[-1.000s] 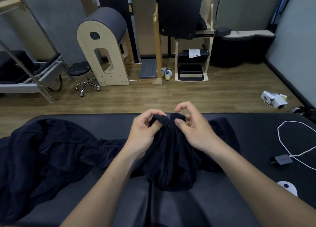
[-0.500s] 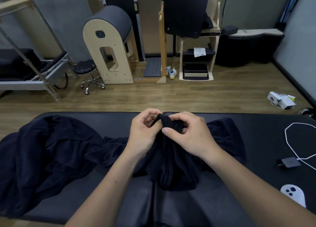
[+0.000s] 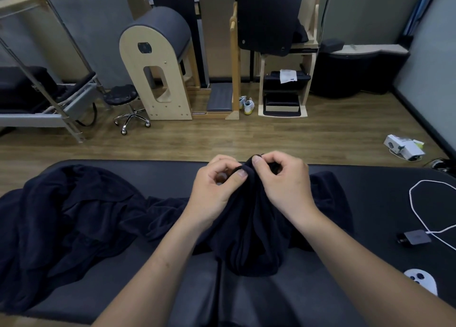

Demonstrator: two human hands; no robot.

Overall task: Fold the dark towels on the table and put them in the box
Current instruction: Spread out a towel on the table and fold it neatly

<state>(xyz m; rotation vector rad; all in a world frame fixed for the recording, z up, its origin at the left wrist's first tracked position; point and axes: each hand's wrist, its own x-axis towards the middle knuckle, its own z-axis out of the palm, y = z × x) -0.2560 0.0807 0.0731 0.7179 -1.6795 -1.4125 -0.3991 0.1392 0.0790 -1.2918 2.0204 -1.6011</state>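
- Head view: my left hand (image 3: pixel 217 191) and right hand (image 3: pixel 283 183) pinch the top edge of one towel (image 3: pixel 249 240), fingers curled, thumbs on cloth.
- It hangs bunched onto the table (image 3: pixel 370 203), mid-front.
- Heaped at left, more towels (image 3: pixel 69 215) touch it.
- At right lie a cable (image 3: pixel 412 203) and charger (image 3: pixel 417 236).

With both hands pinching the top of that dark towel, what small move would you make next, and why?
Probably slide the hands apart along the edge: left hand and right hand pinch the dark towel close together, so it sits bunched.
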